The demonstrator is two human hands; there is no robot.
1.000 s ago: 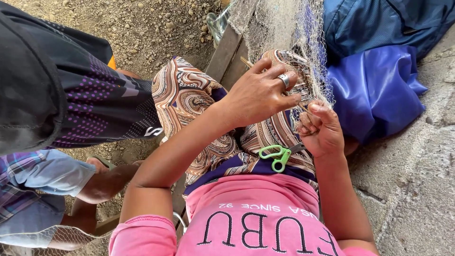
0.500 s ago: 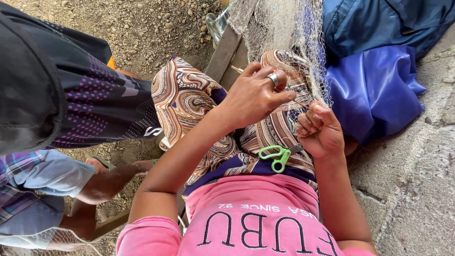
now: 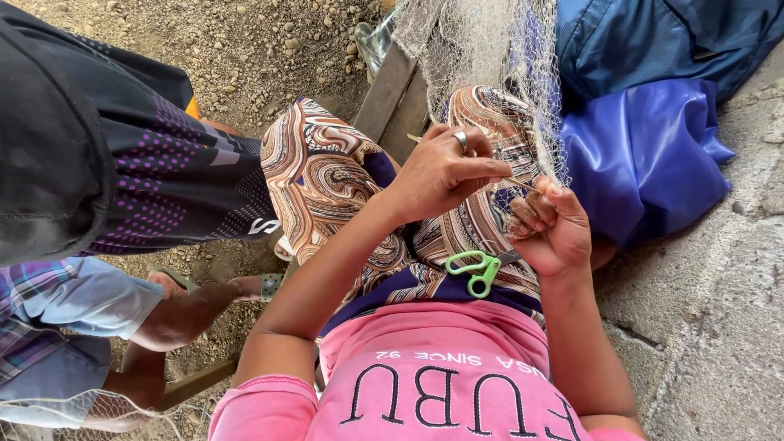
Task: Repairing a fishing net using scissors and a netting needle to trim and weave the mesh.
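From the head camera, looking down, the person sat with a patterned skirt (image 3: 327,188) over the knees and a fishing net (image 3: 482,73) hanging from the far side down onto the lap. The left hand (image 3: 445,175), a ring (image 3: 461,139) on one finger, pinched a thin netting needle (image 3: 514,181) between thumb and fingertips, its grip closed on it. The right hand (image 3: 555,233) was clenched just beside it, bunching the near edge of the net; the two hands were almost touching. A pair of green scissors (image 3: 474,269) lay loose on the lap, near the right wrist, just above a pink shirt (image 3: 441,376).

To my eye, the scissors could slide off if the knees shifted, since nothing held them. The needle might also snag in the wrong mesh, the net being fine and bunched so tight.

No packages or signs showed. The pink shirt carried dark block lettering with a small white line above it. A blue sheet (image 3: 645,155) lay to the right on concrete; another person's dark dotted shorts (image 3: 155,188) filled the left.
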